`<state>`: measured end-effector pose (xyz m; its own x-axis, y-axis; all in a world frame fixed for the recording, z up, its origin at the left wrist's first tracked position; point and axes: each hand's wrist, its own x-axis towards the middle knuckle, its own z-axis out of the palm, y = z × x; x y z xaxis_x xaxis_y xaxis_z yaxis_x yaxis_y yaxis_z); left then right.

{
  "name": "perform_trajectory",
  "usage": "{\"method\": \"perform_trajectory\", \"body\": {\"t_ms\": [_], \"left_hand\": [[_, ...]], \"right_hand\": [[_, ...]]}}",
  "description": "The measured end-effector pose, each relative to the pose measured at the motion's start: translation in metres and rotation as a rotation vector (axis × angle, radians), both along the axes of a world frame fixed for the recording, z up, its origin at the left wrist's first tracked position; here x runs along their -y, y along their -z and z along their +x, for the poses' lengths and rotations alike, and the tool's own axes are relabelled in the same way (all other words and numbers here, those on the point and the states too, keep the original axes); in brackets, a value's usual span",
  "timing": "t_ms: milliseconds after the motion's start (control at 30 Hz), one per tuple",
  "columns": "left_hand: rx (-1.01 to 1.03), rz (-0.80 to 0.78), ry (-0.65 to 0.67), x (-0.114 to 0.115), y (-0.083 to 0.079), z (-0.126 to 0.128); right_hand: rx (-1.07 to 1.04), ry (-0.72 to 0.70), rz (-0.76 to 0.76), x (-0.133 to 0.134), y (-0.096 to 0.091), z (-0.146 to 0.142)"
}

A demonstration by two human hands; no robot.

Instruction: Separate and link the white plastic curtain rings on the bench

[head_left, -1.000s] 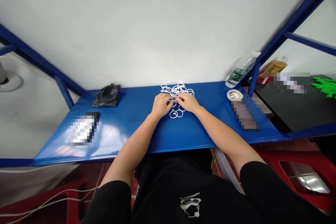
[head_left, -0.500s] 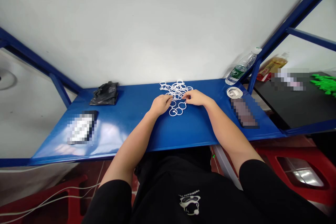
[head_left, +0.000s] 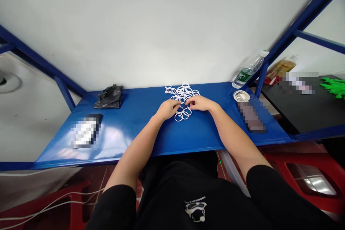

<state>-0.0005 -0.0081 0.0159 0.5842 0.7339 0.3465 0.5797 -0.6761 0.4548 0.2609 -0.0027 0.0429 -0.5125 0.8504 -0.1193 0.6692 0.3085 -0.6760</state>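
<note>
Plastic rings (head_left: 181, 93) heaped, left hand (head_left: 167, 109), right hand (head_left: 199, 103) touching them, grip unclear, blue tabletop (head_left: 129, 122) open either side

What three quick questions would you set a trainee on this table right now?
1. What are the left hand and right hand at? A: white rings; B: green pieces; C: a water bottle.
2. True or false: the black bag lies nearer the left hand than the right hand.
3. Which hand is nearer the water bottle?

Key: 1 A; 2 true; 3 right hand.
</note>
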Motion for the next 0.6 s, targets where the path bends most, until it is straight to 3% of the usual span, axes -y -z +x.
{"method": "perform_trajectory", "body": {"t_ms": [267, 367, 600], "left_hand": [[-0.028, 0.014, 0.059, 0.004, -0.004, 0.001], [-0.036, 0.008, 0.064, 0.005, -0.005, 0.002], [-0.022, -0.042, 0.107, 0.008, -0.008, 0.002]], "right_hand": [[-0.062, 0.059, 0.089, 0.004, -0.007, -0.006], [0.022, 0.042, 0.044, 0.009, -0.012, -0.011], [0.294, 0.084, 0.136, 0.019, -0.019, -0.028]]}}
